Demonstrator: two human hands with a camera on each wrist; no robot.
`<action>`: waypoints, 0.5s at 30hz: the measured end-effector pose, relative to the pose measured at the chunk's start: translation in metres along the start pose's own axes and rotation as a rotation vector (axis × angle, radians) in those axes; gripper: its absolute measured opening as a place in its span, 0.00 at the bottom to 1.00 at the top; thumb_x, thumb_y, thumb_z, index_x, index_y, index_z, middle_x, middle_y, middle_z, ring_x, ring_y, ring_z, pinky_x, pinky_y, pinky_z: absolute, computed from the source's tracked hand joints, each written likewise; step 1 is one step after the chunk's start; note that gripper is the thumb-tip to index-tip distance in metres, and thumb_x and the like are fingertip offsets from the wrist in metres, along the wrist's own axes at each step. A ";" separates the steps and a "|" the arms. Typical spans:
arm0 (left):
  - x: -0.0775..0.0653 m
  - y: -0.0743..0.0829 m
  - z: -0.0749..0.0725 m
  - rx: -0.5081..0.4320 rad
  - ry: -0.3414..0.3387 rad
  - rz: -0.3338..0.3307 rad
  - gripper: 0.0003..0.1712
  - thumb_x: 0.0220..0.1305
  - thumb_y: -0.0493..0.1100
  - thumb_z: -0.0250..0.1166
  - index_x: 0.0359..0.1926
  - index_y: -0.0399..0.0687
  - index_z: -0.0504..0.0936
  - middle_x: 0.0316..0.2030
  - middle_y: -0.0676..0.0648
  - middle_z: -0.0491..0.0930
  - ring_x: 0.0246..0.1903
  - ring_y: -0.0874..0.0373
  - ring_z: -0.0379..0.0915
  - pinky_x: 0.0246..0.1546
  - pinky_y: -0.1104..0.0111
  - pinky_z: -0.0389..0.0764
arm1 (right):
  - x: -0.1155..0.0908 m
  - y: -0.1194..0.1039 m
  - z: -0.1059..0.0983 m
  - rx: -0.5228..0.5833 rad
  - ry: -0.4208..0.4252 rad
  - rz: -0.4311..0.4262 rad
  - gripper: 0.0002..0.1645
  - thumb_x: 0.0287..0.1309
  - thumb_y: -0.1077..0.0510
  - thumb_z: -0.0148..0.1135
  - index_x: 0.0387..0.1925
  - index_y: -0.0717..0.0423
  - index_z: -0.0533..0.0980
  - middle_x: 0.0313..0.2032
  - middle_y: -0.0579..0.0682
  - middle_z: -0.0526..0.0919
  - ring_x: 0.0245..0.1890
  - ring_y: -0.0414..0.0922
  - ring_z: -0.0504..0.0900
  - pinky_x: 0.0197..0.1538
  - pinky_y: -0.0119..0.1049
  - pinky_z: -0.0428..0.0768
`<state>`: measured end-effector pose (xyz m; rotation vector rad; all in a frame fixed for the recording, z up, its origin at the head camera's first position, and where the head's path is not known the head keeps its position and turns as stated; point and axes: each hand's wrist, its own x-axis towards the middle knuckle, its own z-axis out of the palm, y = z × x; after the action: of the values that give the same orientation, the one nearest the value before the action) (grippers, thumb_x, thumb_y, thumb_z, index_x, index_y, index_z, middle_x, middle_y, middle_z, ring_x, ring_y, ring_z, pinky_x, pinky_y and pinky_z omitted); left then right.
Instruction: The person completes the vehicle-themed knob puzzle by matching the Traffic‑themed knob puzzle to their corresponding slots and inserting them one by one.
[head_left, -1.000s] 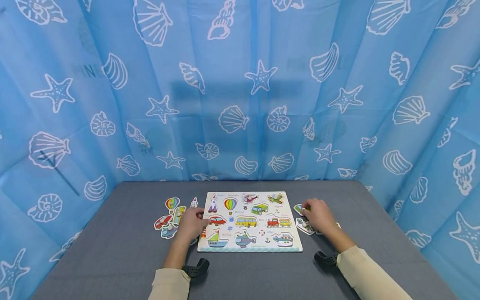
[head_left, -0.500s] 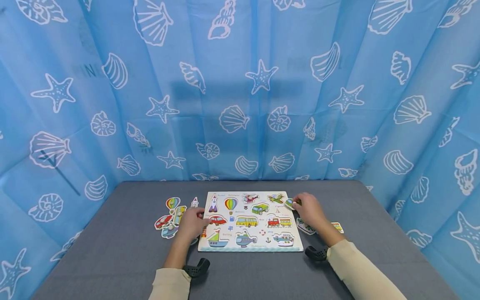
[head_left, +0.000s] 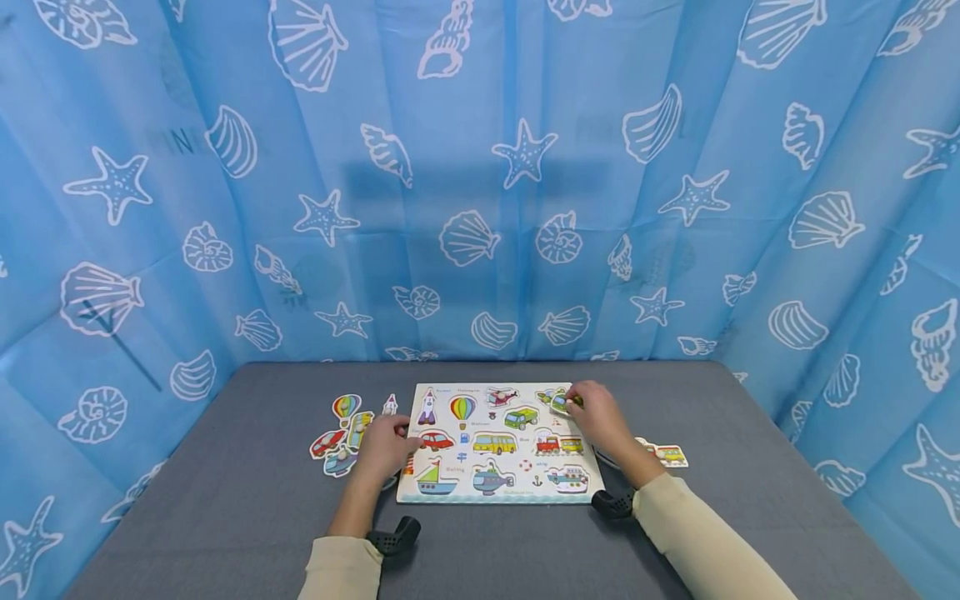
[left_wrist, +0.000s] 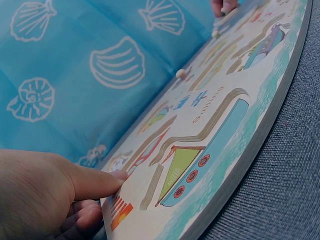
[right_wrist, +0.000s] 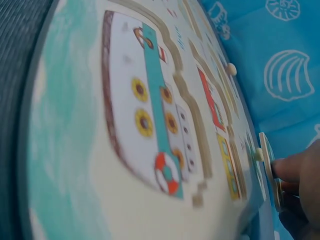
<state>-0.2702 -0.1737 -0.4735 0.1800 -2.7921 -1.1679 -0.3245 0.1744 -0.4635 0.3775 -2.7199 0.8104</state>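
Note:
A white wooden knob puzzle board (head_left: 465, 498) with vehicle pictures lies on the table. My left hand (head_left: 386, 446) grips its left edge; in the left wrist view the thumb (left_wrist: 97, 182) lies on the board's face and the other fingers are curled at its side. My right hand (head_left: 597, 411) pinches a green truck puzzle piece (head_left: 561, 403) over the board's upper right corner, overlapping the airplane there. In the right wrist view the truck piece (right_wrist: 270, 170) is tilted on edge between the fingers, and a knob (right_wrist: 258, 154) shows beside it.
Left of the board lie loose pieces: a balloon (head_left: 346, 407), a red car (head_left: 327, 443), a yellow bus (head_left: 360, 428), a blue submarine (head_left: 340, 461) and a rocket (head_left: 389, 405). A train piece (head_left: 667, 455) lies beyond the right forearm. A blue curtain (head_left: 480, 167) hangs behind the table.
My right hand has lifted the green truck piece from the right-hand pile and carried it left over the board's upper right corner. The left hand has stayed at the board's left edge.

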 end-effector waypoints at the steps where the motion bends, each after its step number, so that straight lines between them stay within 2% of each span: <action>1: 0.000 0.000 0.000 0.000 -0.001 -0.001 0.24 0.55 0.40 0.73 0.52 0.34 0.81 0.31 0.47 0.73 0.32 0.53 0.68 0.31 0.62 0.69 | 0.000 -0.001 0.002 0.005 -0.004 -0.003 0.04 0.60 0.65 0.63 0.35 0.63 0.79 0.44 0.59 0.79 0.46 0.56 0.76 0.48 0.53 0.72; 15: -0.001 0.001 -0.001 -0.014 -0.006 -0.014 0.24 0.55 0.39 0.73 0.51 0.34 0.81 0.32 0.46 0.73 0.31 0.53 0.68 0.30 0.63 0.69 | 0.003 -0.019 0.020 0.034 -0.029 -0.070 0.03 0.60 0.66 0.64 0.36 0.61 0.80 0.42 0.55 0.79 0.47 0.55 0.77 0.49 0.51 0.74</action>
<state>-0.2694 -0.1731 -0.4722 0.1953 -2.7918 -1.1928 -0.3251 0.1471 -0.4693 0.4933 -2.7060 0.8393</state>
